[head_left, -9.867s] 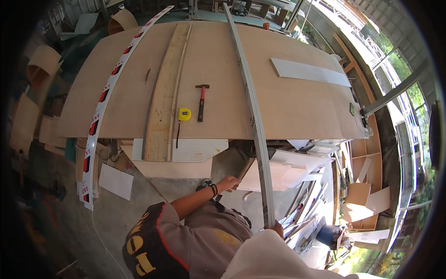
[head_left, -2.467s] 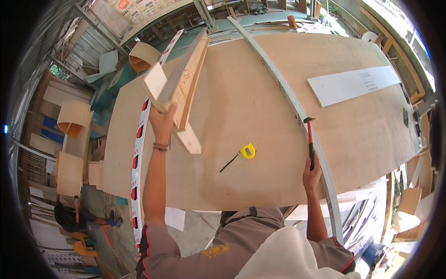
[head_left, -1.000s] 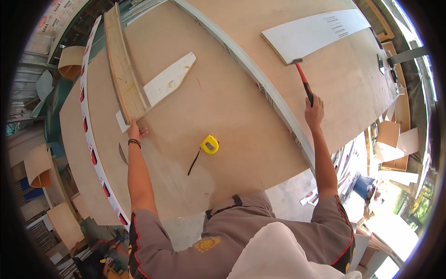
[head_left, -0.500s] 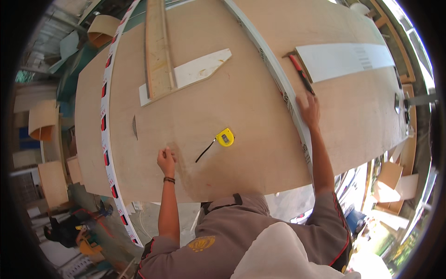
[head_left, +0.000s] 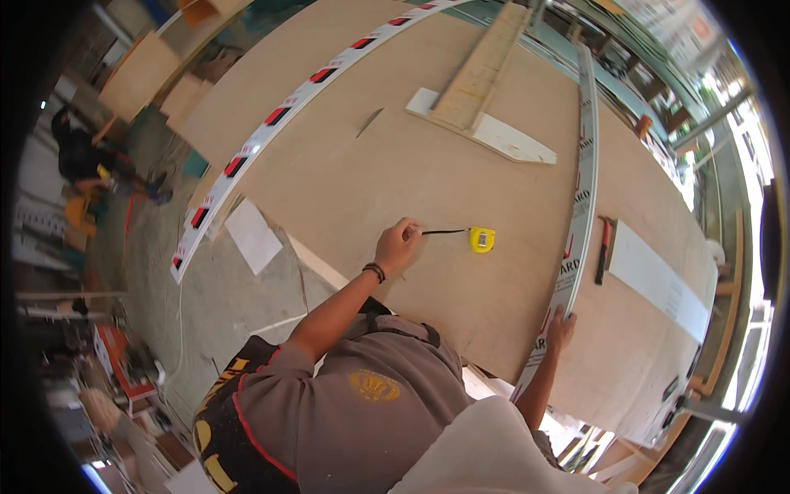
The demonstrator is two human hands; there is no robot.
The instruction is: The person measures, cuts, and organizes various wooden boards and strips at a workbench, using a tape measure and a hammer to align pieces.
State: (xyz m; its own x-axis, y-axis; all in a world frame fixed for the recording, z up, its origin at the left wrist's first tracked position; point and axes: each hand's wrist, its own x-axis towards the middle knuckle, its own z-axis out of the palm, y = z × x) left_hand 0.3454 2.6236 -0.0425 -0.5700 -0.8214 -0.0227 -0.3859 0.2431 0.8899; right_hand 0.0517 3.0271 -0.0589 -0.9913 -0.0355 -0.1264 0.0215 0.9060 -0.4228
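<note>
A yellow tape measure (head_left: 481, 240) lies on a large brown wooden board, its black wrist strap (head_left: 444, 232) stretching left. At the strap's free end are the closed fingers of my left hand (head_left: 398, 244), pinched together. My right hand (head_left: 561, 331) is closed around the edge of a long white profile strip (head_left: 580, 206) with printed film, close to the board's near edge. Beyond that hand, a hammer (head_left: 605, 249) with a red handle rests beside a white panel (head_left: 658, 280).
Another long white strip (head_left: 280, 115) with red and black marks crosses the board's left side. At the far side a wooden plank (head_left: 481, 70) overlaps a white pointed board (head_left: 514, 142). A person (head_left: 90, 156) is on the floor area at far left.
My view has turned, so the board appears rotated. My left hand has reached the tape measure's strap. My right hand has slid along the profile strip toward me, away from the hammer.
</note>
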